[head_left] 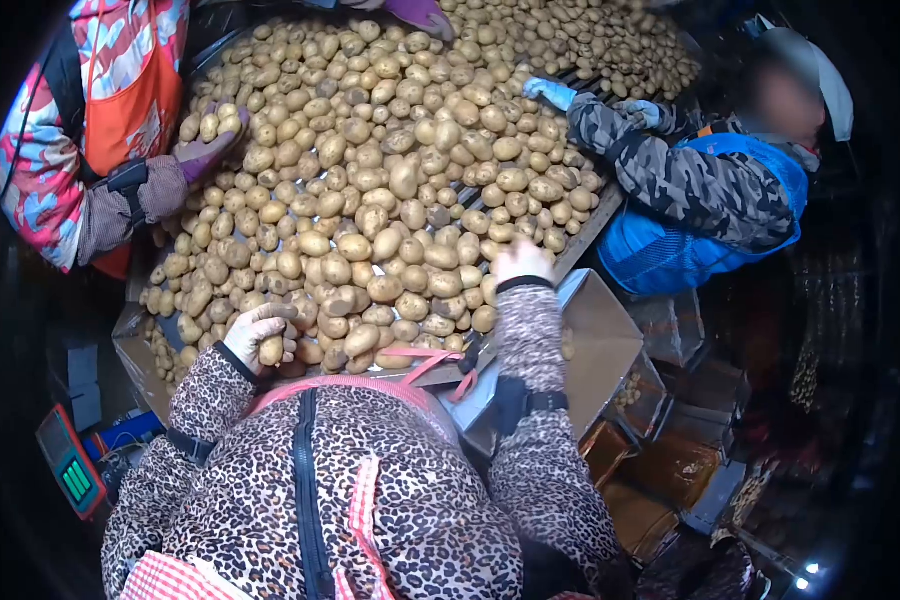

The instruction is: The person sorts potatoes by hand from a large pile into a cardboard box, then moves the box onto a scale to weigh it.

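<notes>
A wide heap of potatoes (360, 210) covers the sorting table in front of me. My left hand (257, 332), in a light glove, is at the near edge with its fingers curled around a potato (271, 350); other potatoes lie just beyond it. My right hand (524, 264) reaches over the right side of the heap, close to the table's edge. Motion blurs its fingers, so whether anything is in them is hidden. Below that hand stands an open cardboard box (602, 335) against the table.
A co-worker's purple-gloved hand (210, 145) holds potatoes at the left. Another co-worker's blue-gloved hand (550, 93) rests on the heap at the right. A pink strap (420, 355) lies at the near edge. Boxes (670, 465) stand lower right; a scale display (73, 470) sits lower left.
</notes>
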Available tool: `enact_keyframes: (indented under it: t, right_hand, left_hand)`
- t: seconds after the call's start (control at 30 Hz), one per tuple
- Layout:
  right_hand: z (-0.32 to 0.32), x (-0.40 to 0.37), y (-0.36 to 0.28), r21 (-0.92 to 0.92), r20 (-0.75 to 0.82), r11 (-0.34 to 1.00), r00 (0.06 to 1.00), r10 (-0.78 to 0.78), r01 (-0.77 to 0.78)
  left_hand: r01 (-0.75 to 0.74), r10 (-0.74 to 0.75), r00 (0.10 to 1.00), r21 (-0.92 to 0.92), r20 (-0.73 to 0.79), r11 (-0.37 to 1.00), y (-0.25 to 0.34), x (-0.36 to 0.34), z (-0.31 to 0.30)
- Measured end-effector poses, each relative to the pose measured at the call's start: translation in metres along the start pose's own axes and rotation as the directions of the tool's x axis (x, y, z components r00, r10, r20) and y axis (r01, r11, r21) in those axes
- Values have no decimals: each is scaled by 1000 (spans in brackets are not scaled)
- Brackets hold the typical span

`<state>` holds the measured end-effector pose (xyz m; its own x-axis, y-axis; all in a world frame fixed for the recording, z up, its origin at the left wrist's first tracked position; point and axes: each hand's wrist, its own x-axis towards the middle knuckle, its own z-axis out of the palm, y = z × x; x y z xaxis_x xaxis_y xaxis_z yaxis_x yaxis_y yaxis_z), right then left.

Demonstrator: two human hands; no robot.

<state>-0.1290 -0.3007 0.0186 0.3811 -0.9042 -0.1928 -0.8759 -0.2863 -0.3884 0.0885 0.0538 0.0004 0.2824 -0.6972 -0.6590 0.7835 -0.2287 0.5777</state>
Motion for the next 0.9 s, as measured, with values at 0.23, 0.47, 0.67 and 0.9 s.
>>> enact_keyframes:
  t: [0.23,0.47,0.67,0.9]
  right_hand:
    - [22,27,53,585,351,797,933,-84,-149]
    - [8,50,-1,-344,322,922,945,-60,176]
    - [6,64,59,919,336,267,931,-143,-291]
    - [6,34,57,441,352,897,920,-174,0]
  left_hand:
    - [0,0,1000,67,10,998,6,8,16]
    - [8,-7,999,21,-33,1000,4,8,7]
    - [-56,56,998,3,33,998,6,-2,6]
    - [-201,109,953,318,284,927,13,18,36]
